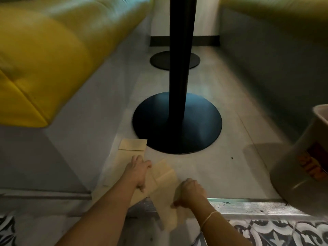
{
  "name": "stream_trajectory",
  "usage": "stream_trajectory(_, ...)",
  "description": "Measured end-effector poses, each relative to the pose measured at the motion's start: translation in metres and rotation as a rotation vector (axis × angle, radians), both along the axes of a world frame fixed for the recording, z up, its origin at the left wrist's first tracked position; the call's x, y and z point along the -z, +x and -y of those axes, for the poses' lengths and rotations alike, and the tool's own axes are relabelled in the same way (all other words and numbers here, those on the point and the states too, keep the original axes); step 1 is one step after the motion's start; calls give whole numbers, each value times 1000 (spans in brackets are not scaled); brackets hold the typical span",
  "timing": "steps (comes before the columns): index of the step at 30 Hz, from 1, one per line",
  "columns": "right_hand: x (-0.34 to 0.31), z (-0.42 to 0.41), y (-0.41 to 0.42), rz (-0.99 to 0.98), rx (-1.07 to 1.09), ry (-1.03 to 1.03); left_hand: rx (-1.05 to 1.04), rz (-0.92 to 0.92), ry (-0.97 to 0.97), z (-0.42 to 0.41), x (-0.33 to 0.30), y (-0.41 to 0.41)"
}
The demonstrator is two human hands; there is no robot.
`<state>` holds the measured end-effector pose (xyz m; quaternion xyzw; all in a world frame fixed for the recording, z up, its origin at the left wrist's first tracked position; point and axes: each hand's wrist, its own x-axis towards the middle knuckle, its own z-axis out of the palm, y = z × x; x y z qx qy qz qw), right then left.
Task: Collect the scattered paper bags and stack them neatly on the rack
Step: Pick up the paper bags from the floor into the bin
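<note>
A: Starting at nine o'clock, what's there?

B: A yellow padded bench seat [44, 68], blurred, on a grey base. A second yellow seat [276, 13] shows at one o'clock, above a grey wall panel.

A: And the ground?

B: Pale grey floor [221, 167] running between the benches. At six o'clock a metal threshold strip [248, 205] crosses it, with black-and-white patterned tile [284, 233] nearer the camera.

A: The middle?

B: A black table post [179, 55] rises from a round black base [177, 123] at the centre. A second round base [174, 60] lies behind it at twelve o'clock.

A: Where are the bags?

B: One flat paper bag [131, 148] lies on the floor at seven o'clock from the big base, its far corner just beside the rim. The left hand [139, 172] rests on its near end, fingers curled down; whether they pinch that bag I cannot tell. A second paper bag [165, 189] lies between both hands. The right hand [190, 191] has its fingers curled on that bag's right edge.

A: Far right?

B: A large pale bucket-like container [298, 167] at three o'clock, tilted, blurred.
</note>
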<state>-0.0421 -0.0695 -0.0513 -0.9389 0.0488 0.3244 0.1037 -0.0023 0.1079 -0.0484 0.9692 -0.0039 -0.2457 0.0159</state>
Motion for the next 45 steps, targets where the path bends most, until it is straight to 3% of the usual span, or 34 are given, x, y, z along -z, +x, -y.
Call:
stream_trajectory(10, 6, 11, 13, -39, 247, 137, 329, 28, 145, 17, -5, 9)
stream_trajectory(15, -40, 55, 38, 137, 270, 137, 284, 92, -26, 30, -13, 16)
stream_trajectory(18, -94, 91, 56, 396, 394, 253, 176, 119, -255, 47, -36, 26)
stream_trajectory(23, -204, 151, 53, 770, 623, 469, -60, 242, -820, 89, -102, 37)
stream_trajectory(26, -270, 193, 31, 1085, 659, 383, -246, 297, -1230, 116, -136, 42)
stream_trajectory(29, -319, 236, 10, 1249, 683, 92, -474, 360, -1546, 143, -158, 49)
stream_trajectory(32, -345, 274, -2, 1231, 713, -87, -611, 379, -1752, 171, -177, 48)
stream_trajectory(35, -339, 300, -6, 1064, 725, -210, -665, 387, -1791, 198, -189, 42)
stream_trajectory(38, -315, 305, -6, 832, 772, -184, -675, 366, -1803, 218, -197, 36)
stream_trajectory(40, -301, 299, -6, 781, 686, -134, -645, 335, -1802, 227, -203, 32)
stream_trajectory(45, -296, 262, -8, 716, 505, 602, -550, 250, -1812, 237, -210, 23)
